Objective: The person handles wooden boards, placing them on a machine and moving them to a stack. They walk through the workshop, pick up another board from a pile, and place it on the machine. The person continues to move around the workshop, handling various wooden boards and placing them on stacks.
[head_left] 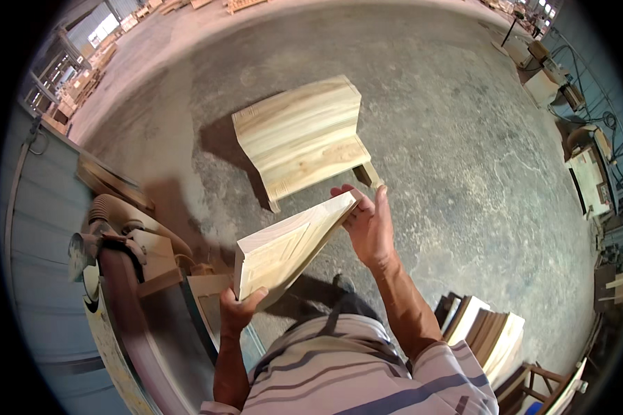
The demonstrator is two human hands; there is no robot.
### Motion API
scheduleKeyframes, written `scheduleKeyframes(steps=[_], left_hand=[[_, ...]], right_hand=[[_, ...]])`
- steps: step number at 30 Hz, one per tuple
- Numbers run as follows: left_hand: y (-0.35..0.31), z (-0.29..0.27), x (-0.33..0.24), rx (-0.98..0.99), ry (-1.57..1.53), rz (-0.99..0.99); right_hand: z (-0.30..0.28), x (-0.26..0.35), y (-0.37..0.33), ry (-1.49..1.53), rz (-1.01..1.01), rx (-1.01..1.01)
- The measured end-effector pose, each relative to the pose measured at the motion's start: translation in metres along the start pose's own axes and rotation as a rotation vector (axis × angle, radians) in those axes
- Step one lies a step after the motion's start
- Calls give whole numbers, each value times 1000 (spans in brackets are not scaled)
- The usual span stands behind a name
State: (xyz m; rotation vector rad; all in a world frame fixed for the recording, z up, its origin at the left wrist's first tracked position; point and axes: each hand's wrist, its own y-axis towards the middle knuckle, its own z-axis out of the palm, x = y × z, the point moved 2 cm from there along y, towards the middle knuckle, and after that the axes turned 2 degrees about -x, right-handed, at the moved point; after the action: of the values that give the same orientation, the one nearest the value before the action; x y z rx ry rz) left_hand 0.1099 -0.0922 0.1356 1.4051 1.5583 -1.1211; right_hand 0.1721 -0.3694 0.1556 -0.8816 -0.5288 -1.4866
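Note:
A pale wooden panel (277, 261) with a recessed pattern on its face and thick edges is held tilted in front of my body. My left hand (239, 309) is closed around its near left corner, thumb over the patterned face. At the panel's far right end is my right hand (372, 232), its fingers stretched out behind the end and its thumb standing apart. The fingers touch the panel there without wrapping round it. Beyond it on the floor stands a moulded wooden piece (301, 131) with a stepped, curved face and short legs.
Close by on my left is a belt sander (135, 315) with a brown belt and a ribbed hose (111, 209). Stacked wooden mouldings (488, 332) stand at my right side. Tools and cables line the right wall. Timber piles lie at the far left on the concrete floor (457, 152).

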Motion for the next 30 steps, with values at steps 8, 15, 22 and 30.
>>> scheduleKeyframes(steps=[8, 15, 22, 30], left_hand=[[-6, -1, 58, 89, 122, -25], [-1, -6, 85, 94, 96, 12], [3, 5, 70, 116, 30, 5], [4, 10, 65, 144, 28, -39]], right_hand=[[-18, -32, -16, -285, 73, -88], [-23, -36, -13, -91, 146, -145], [8, -2, -34, -696, -303, -240], [77, -15, -82, -1176, -871, 536]])
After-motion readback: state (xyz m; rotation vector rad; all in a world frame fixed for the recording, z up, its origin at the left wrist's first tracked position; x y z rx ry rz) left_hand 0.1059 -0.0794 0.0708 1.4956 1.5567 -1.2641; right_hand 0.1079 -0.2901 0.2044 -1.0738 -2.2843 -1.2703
